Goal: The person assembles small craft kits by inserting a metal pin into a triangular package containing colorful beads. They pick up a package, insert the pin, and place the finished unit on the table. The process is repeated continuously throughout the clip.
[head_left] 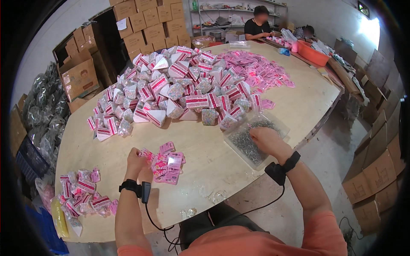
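Bin [237, 150] of metal bits [245, 142] has right hand [264, 140] dipped in, left hand [136, 160] is at pink cards [174, 162], can't tell either's finger grip tbh

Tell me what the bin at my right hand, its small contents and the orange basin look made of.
Clear bin: glossy plastic, judging by its see-through walls. Small contents: probably metal, from the silvery-grey glints, though too tiny to be sure. Orange basin: likely smooth plastic, given its even colour.
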